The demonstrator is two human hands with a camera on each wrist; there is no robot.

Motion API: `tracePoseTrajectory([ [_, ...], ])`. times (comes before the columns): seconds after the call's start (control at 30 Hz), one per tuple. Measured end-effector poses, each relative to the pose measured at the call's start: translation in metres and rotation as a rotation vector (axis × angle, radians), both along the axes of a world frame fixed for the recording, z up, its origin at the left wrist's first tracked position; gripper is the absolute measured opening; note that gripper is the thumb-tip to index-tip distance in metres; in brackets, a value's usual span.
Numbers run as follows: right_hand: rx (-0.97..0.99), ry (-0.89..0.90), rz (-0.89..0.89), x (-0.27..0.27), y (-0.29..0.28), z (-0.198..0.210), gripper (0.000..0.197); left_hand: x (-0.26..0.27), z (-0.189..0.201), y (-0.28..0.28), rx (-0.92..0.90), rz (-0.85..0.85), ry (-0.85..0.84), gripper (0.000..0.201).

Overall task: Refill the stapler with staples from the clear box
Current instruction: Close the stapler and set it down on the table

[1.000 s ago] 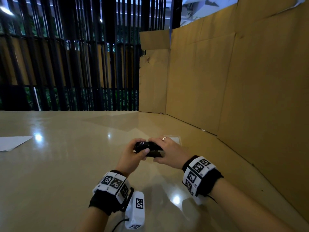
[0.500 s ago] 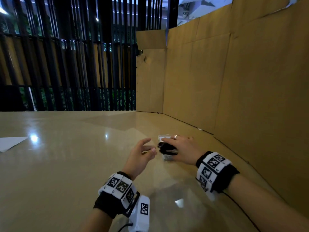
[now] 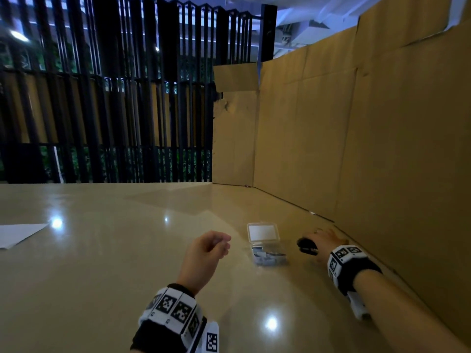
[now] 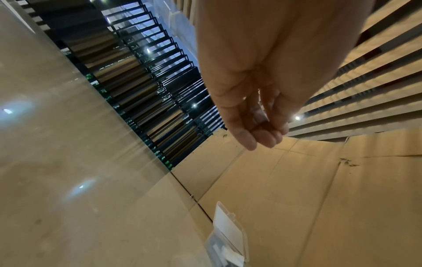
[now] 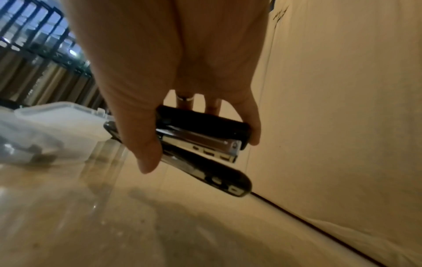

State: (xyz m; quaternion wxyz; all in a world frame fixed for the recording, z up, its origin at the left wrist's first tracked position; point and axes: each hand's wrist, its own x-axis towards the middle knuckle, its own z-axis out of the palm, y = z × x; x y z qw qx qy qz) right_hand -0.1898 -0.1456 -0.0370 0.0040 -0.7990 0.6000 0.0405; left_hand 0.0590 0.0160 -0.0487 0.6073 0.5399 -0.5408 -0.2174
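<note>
From the head view, the clear box (image 3: 266, 244) sits lid-up on the surface (image 3: 102, 263) between both hands, nearer the left hand (image 3: 206, 253). Left wrist: fingers (image 4: 262, 135) loosely curled, empty. Right wrist: the right hand (image 5: 182, 72) grips the stapler (image 5: 200, 142), long axis running rightward.

A small black stapler (image 5: 200, 144) with a metal magazine, its base hinged apart from the top, sits at 3 o'clock of the clear box (image 3: 266, 244), lid open, staples (image 3: 267, 257) inside.
</note>
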Motion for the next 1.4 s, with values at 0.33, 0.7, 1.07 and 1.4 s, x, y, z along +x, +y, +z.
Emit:
tracePoseTrajectory([
  [0.33,0.070,0.211,0.059,0.027,0.003,0.000,0.047,0.006,0.001,0.004,0.000,0.022,-0.044,0.026],
  [0.7,0.056,0.192,0.075,0.023,-0.025,-0.015,0.058,0.008,0.001,0.004,0.019,0.031,-0.020,0.025],
  [1.07,-0.010,0.188,0.090,0.022,-0.028,-0.027,0.061,0.004,0.002,0.005,0.041,0.021,0.010,0.023],
  [1.4,-0.020,0.210,0.086,0.024,-0.023,-0.026,0.053,0.002,0.004,0.003,0.050,0.019,0.020,0.020],
])
